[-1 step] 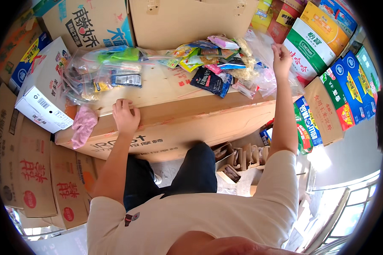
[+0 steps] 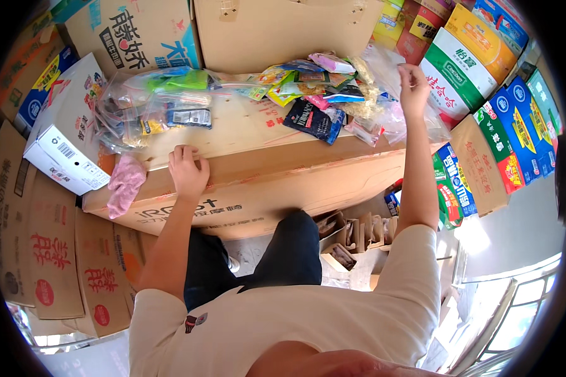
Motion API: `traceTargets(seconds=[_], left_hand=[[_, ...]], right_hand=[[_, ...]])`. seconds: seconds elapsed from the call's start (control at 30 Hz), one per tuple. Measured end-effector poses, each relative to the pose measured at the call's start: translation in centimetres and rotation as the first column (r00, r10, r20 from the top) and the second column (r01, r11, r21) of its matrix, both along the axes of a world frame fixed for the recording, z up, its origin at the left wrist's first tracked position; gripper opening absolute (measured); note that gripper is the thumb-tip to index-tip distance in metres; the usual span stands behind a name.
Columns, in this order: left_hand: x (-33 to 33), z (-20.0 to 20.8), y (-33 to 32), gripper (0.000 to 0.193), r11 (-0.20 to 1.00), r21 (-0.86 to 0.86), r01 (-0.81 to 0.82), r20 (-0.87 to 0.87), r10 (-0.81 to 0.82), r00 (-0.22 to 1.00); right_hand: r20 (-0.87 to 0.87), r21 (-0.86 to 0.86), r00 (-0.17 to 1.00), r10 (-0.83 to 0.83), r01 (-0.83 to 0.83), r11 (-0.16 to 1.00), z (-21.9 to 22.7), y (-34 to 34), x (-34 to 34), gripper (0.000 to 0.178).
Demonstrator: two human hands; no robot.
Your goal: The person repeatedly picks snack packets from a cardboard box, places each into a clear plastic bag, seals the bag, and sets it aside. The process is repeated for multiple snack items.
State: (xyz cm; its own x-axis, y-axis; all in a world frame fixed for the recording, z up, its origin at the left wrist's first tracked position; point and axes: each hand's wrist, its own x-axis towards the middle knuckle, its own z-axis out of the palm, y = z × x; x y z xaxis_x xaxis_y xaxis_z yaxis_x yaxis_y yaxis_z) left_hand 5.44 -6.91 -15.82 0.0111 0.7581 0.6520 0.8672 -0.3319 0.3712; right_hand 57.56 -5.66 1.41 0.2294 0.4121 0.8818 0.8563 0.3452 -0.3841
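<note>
Clear plastic bag (image 2: 393,94) hangs lengthwise downward, pinched by right hand (image 2: 414,88); left hand (image 2: 187,171) rests spread on carton (image 2: 251,182).

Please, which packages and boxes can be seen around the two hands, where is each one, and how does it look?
Large cardboard box: brown, long, under the left hand.
Clear plastic bag: at the right hand, crinkled, see-through.
Dark snack pouch: on the box top, black-blue, flat.
White carton: far left, tilted, rectangular.
Pink cloth: left box edge, soft, crumpled.
Green and white cartons: stacked at right.
</note>
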Motion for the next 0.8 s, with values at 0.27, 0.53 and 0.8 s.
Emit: traceTargets(seconds=[0.27, 0.53, 0.8], left_hand=[[-1.2, -0.5, 0.9, 0.024, 0.916, -0.088, 0.391, 0.329, -0.344, 0.879], [0.9, 8.2, -2.0, 0.031, 0.446, -0.016, 0.895, 1.000, 0.024, 0.006], [-2.1, 7.2, -4.0, 0.015, 0.634, -0.095, 0.767, 0.823, -0.383, 0.419]], right_hand=[[0.485, 0.098, 0.861, 0.151, -0.225, 0.969, -3.2, -6.5, -19.9, 0.026], [0.642, -0.025, 0.658, 0.393, -0.494, 0.869, -13.3, -11.6, -30.1, 0.031], [0.188, -0.024, 0.972, 0.144, -0.142, 0.990, -8.0, -10.8, -30.6, 0.054]])
